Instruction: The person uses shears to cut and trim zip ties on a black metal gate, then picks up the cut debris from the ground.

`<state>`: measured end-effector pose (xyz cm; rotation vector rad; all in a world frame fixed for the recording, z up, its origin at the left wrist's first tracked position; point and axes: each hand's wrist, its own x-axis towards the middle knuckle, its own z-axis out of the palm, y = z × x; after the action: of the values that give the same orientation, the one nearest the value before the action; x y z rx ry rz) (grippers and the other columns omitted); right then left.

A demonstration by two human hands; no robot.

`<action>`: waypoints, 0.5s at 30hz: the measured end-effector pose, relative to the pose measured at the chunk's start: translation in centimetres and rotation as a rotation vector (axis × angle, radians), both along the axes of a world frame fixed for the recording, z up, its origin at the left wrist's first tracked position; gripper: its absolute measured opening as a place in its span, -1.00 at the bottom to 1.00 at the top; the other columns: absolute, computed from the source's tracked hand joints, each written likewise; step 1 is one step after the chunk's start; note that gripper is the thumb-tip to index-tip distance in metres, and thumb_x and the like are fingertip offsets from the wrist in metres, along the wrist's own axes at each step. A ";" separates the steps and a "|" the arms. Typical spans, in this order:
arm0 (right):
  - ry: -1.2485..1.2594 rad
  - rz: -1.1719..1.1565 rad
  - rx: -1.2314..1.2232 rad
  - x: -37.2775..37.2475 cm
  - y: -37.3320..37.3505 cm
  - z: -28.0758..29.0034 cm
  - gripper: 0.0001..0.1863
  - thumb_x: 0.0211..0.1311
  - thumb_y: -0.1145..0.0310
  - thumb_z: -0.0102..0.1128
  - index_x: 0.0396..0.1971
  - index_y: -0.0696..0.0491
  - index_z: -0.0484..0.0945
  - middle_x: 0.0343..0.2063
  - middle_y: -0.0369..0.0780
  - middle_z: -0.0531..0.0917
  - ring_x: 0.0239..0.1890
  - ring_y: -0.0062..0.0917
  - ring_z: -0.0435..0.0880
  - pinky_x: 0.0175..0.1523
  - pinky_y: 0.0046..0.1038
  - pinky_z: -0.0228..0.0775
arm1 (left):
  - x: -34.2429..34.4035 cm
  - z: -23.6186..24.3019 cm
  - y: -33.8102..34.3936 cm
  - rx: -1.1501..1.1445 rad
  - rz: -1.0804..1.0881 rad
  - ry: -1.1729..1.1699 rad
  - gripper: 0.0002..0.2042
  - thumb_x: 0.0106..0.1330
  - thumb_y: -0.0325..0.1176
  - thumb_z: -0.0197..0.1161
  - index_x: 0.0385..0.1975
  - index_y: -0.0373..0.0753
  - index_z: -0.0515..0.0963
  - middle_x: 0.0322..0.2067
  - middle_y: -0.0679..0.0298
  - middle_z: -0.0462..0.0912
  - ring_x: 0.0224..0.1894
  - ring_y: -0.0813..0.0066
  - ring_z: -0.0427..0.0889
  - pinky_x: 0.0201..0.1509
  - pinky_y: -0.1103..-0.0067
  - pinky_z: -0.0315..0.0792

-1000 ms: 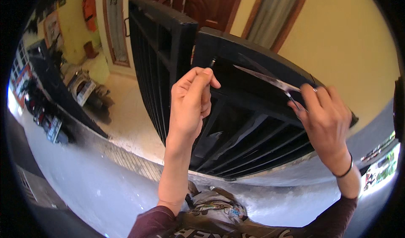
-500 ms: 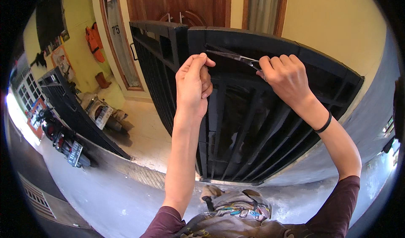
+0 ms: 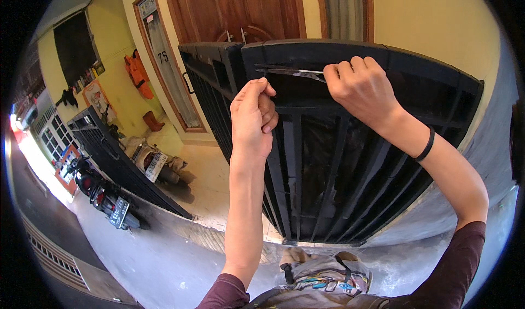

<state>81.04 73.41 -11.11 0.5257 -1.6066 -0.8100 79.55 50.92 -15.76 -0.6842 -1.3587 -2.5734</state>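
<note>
A pair of metal scissors [image 3: 295, 72] is in my right hand [image 3: 358, 90], whose fingers wrap round the handles; the blades point left along the upper panel of the black metal gate [image 3: 339, 183], their tips above my left hand [image 3: 252, 112]. That hand is closed in a pinch just in front of the gate's top, near the inner edge of this leaf; what lies between thumb and fingers I cannot make out. A second gate leaf [image 3: 206, 90] stands angled at the left of it.
Behind are a wooden door [image 3: 229, 8] and yellow walls [image 3: 432, 24]. At left stand two parked scooters [image 3: 95, 188], a low gate section [image 3: 117, 156], an orange vest [image 3: 139, 73] and a boot [image 3: 153, 122]. A pouch with small tools [image 3: 322, 276] is at my waist.
My right hand with the scissors has moved up and leftward, bringing the blade tips closer above my left hand. The view has also shifted, showing more of the gate's lower bars.
</note>
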 end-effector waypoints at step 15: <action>0.033 -0.061 0.012 -1.5 -2.9 -0.5 -0.78 -0.04 0.32 0.44 -0.74 0.00 0.58 -0.82 -0.45 0.39 -0.67 -0.69 0.49 -0.52 -0.57 0.20 | -0.2 0.5 0.0 -0.045 0.053 0.022 -0.75 0.51 -0.29 0.11 -0.47 -0.20 0.49 -0.77 0.57 0.09 -0.76 0.73 0.01 -0.71 0.65 -0.03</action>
<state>79.53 70.55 -11.65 0.4711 -1.5954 -0.8701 79.30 50.94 -15.23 -0.6718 -1.4123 -2.4948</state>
